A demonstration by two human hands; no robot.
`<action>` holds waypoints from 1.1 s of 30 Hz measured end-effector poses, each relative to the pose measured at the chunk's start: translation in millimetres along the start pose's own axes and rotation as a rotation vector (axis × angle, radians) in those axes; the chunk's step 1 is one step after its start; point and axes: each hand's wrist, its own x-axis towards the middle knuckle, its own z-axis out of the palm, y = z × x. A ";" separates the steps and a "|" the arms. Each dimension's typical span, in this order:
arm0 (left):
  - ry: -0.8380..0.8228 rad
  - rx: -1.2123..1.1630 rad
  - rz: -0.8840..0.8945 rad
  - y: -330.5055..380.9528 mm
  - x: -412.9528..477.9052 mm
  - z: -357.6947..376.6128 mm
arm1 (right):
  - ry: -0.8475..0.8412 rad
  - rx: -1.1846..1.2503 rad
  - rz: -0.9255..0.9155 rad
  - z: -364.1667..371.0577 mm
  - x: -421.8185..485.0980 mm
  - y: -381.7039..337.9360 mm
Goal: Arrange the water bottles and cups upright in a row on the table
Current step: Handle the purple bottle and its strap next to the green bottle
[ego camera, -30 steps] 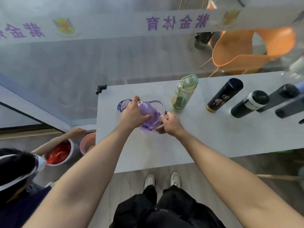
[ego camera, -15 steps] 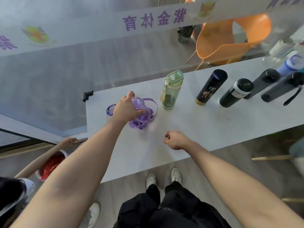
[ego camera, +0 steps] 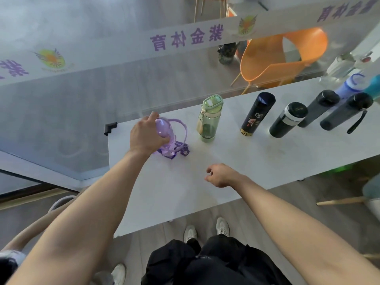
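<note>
My left hand (ego camera: 146, 136) grips a purple bottle (ego camera: 167, 138) with a purple strap, standing near the left end of the white table (ego camera: 226, 173). To its right stand a green bottle (ego camera: 210, 118), a black flask with a red logo (ego camera: 257, 114), a black-and-white flask (ego camera: 289, 119) and two more dark bottles (ego camera: 320, 108), (ego camera: 345, 114), all upright in a row. My right hand (ego camera: 221, 175) hovers over the table's front part, fingers curled, holding nothing.
A blue bottle (ego camera: 348, 85) and a clear bottle (ego camera: 337, 69) stand at the far right. An orange chair (ego camera: 283, 56) is behind a glass wall. Another person's arm (ego camera: 30, 229) shows at the lower left. A black clamp (ego camera: 110, 127) marks the table's left corner.
My right hand let go of the purple bottle and drew back toward the front edge. My left hand kept hold of the bottle, which now stands more upright.
</note>
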 end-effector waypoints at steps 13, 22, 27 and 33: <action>-0.050 -0.066 -0.069 -9.7 -16.9 -26.0 | -0.027 0.049 -0.113 -2.9 20.8 -44.0; -0.244 -0.061 0.065 -44.2 -42.8 -38.2 | -0.034 0.810 0.040 1.0 64.8 -71.2; -0.131 -0.143 -0.042 -66.6 -49.0 -41.5 | 0.036 1.125 -0.049 -19.5 47.2 -96.9; -0.009 -0.168 -0.093 -66.5 -43.1 -42.2 | 0.006 0.981 -0.193 -82.2 7.9 -142.2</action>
